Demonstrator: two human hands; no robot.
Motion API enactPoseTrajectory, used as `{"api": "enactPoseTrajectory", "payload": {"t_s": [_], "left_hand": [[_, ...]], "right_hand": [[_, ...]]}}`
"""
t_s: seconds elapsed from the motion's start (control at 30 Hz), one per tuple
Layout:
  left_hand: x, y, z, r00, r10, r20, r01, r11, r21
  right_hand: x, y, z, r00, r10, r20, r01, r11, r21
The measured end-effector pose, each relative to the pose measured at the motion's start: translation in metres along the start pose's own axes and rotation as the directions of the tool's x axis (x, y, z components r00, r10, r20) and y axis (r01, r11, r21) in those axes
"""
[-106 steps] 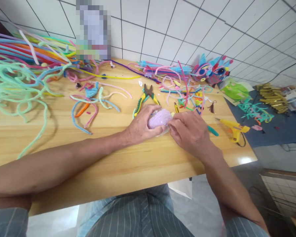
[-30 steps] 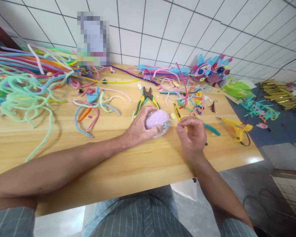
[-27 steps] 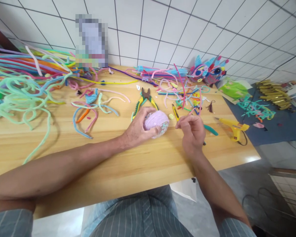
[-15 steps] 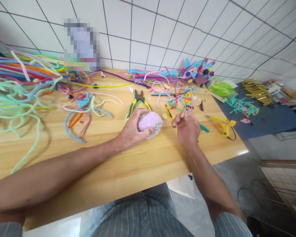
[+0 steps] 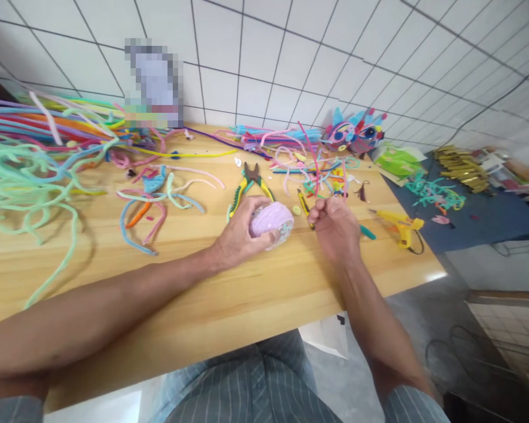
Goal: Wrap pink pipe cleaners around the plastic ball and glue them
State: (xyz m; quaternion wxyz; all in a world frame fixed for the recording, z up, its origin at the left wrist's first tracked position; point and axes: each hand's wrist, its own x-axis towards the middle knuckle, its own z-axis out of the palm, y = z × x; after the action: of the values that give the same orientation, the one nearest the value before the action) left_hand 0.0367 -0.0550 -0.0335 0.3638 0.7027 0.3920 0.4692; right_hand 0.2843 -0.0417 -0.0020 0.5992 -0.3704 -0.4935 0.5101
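Note:
My left hand (image 5: 235, 238) is closed around a lilac ball (image 5: 271, 219) that looks wrapped in soft strands, with a pale greenish patch on its right side. Just behind it, pliers with yellow and green handles (image 5: 250, 176) lie with their jaws pointing away. My right hand (image 5: 337, 232) hovers to the right of the ball, apart from it, fingers curled and pinched together; whatever they may hold is hidden. Between the hands, a yellow cutter knife (image 5: 304, 202) and a small pale yellow disc (image 5: 296, 210) rest on the table. Partly behind my right hand lies a teal piece (image 5: 367, 232).
Tangled green pipe cleaners (image 5: 26, 182) spread over the left of the wooden table (image 5: 194, 294). Short coloured pieces (image 5: 145, 205) lie nearer. At the back stand colourful figures (image 5: 355, 132). A yellow glue gun (image 5: 401, 226) lies near the right edge, before a blue surface (image 5: 485, 217).
The whole view has shifted slightly, so things sit a little further right and lower. Both hands keep nearly the same pose, and the lilac ball stays in my left hand.

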Motion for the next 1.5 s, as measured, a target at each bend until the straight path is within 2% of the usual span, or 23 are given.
{"api": "enactPoseTrajectory", "payload": {"t_s": [0.3, 0.47, 0.73, 0.93, 1.2, 1.5], "left_hand": [[0.001, 0.005, -0.005, 0.998, -0.041, 0.047, 0.04, 0.999, 0.017], [-0.001, 0.006, -0.005, 0.998, -0.042, 0.039, 0.042, 0.999, 0.012], [-0.003, 0.004, -0.006, 0.996, -0.078, 0.049, 0.078, 0.997, -0.005], [-0.002, 0.004, -0.007, 0.993, -0.089, 0.073, 0.091, 0.996, -0.017], [-0.002, 0.003, -0.005, 0.997, -0.054, 0.057, 0.053, 0.999, 0.009], [-0.001, 0.005, -0.005, 0.998, -0.022, 0.051, 0.02, 0.998, 0.058]], "right_hand": [[0.004, -0.004, -0.003, 0.996, 0.034, -0.077, -0.026, 0.994, 0.105], [0.005, -0.006, -0.006, 0.997, 0.042, -0.063, -0.032, 0.988, 0.148], [0.004, -0.006, -0.009, 0.999, -0.013, -0.029, 0.015, 0.997, 0.072], [0.002, -0.008, -0.006, 0.999, -0.027, -0.033, 0.031, 0.993, 0.112], [0.004, -0.006, -0.008, 0.998, -0.067, -0.006, 0.068, 0.996, 0.057], [0.0, -0.015, 0.0, 0.998, -0.037, -0.055, 0.048, 0.978, 0.205]]}}
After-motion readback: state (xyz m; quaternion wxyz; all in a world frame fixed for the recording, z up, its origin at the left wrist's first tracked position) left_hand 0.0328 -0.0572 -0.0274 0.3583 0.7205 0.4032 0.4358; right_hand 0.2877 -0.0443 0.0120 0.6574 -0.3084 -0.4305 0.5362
